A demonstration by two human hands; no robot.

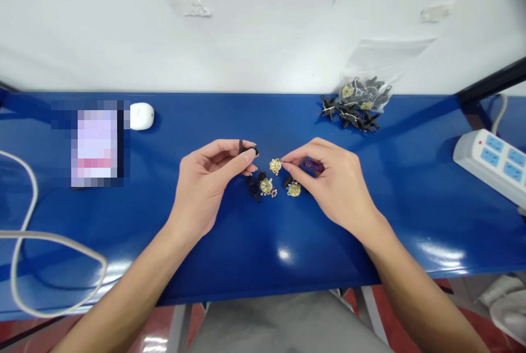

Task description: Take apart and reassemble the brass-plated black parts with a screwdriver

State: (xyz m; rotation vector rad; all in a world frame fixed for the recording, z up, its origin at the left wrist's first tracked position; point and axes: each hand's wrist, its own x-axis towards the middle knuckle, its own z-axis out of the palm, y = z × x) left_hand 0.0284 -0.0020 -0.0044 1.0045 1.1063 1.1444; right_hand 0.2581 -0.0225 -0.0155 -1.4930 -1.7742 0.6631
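Note:
My left hand (213, 177) is closed in a pinch on a small black plastic part (247, 149), partly covered by the fingers. Opposite it, my right hand (329, 177) has thumb and forefinger together at the edge of a gold-coloured metal disc (275, 165) with holes. A dark purple object (313, 165), perhaps a tool handle, lies within the same hand; most of it is hidden. Below the hands are another gold disc (266, 186), black parts (253, 188), a small copper-coloured piece (274, 193) and a third gold disc (293, 189).
A clear plastic bag (382, 76) of black and gold parts leans on the wall, with loose black parts (353, 116) before it. A power strip (493, 161) sits right. Left are a blurred-out screen (96, 144), a white case (142, 116) and a cable (61, 239).

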